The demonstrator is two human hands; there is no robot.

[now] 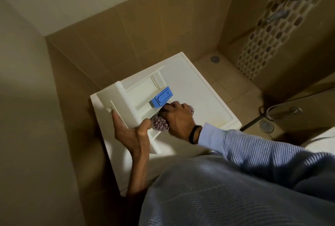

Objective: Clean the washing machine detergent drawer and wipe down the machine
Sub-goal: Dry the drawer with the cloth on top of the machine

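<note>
Tan tiled walls (pixel 154 31), pebble mosaic strip (pixel 262 44) (shower taps (pixel 277 16) on it), floor drain (pixel 266 126), dim light

The white washing machine top (pixel 204 87) bears the detergent drawer (pixel 134 97), its front panel against the left hand's fingers (pixel 117 118) (blue insert (pixel 161 97) just beyond the right fingertips (pixel 172 105)).

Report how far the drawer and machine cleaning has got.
Done: the drawer is out, over the machine top. In hand: the left hand grips it while the right hand presses a cloth beside the blue insert. Left: wiping the machine top.
</note>
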